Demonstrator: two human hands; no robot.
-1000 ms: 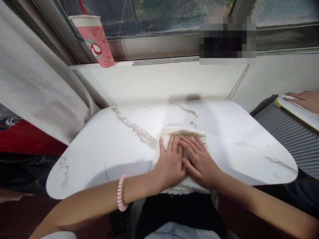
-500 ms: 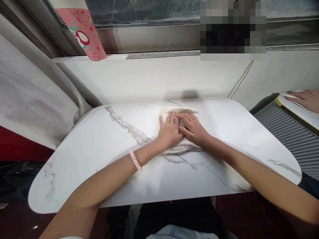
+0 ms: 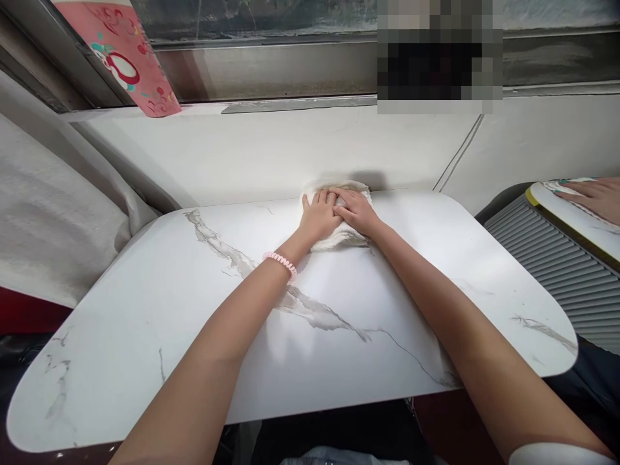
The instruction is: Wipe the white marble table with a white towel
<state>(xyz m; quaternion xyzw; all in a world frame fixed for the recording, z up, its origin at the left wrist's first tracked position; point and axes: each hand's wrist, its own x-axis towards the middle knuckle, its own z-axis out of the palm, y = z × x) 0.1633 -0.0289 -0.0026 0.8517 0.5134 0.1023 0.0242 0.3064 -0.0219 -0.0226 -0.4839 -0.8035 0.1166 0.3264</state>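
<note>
The cloth (image 3: pixel 346 239) has slid away to the far edge of the surface (image 3: pixel 121 323). The left hand (image 3: pixel 320 217) and right hand (image 3: pixel 359 213) lie flat on it, grip unclenched. Wiping seems in hand; the next stroke likely calls for even pressure.

White wall (image 3: pixel 242 148), metal-framed window (image 3: pixel 290 22) above, pale curtain (image 3: pixel 48 187) (hanging in folds) at left, dark reddish floor (image 3: pixel 445 426) below

No words, numbers or brand names can be read; a pink cup (image 3: pixel 150 84) on the window ledge (image 3: pixel 290 104) bears a printed red, white and teal design (image 3: pixel 121 70); a pixelated patch (image 3: pixel 438 58) against the window (image 3: pixel 290 22) is illegible.
</note>
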